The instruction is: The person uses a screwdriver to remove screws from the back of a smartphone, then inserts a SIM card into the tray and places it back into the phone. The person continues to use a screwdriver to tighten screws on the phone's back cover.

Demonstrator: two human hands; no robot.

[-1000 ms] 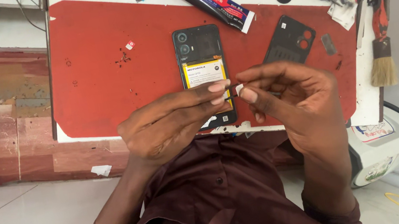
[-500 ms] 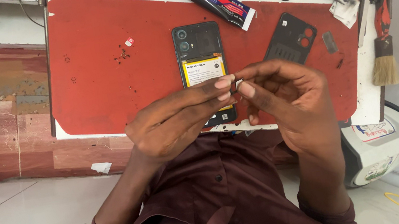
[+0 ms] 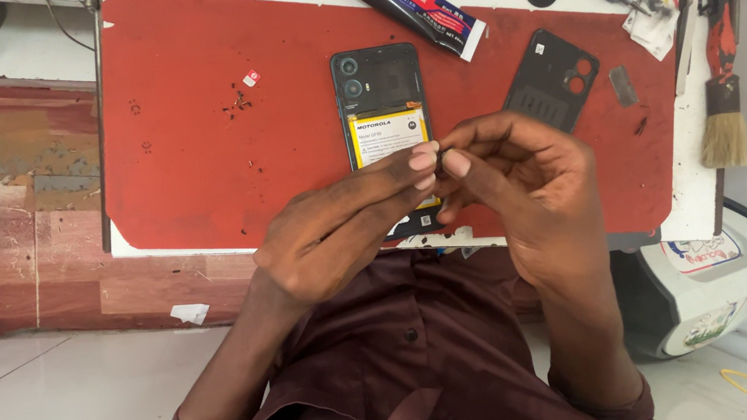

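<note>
The fingertips of the left hand [image 3: 338, 236] and the right hand [image 3: 530, 185] have been drawn together until they meet over the opened black phone with its yellow-labelled battery [image 3: 382, 109], where a gap was seen earlier.

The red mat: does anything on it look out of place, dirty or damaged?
Yes. Dark crumbs and a small white scrap lie scattered on the red mat, left of the opened phone. The phone's back cover lies apart at its right. No damage shows.
</note>
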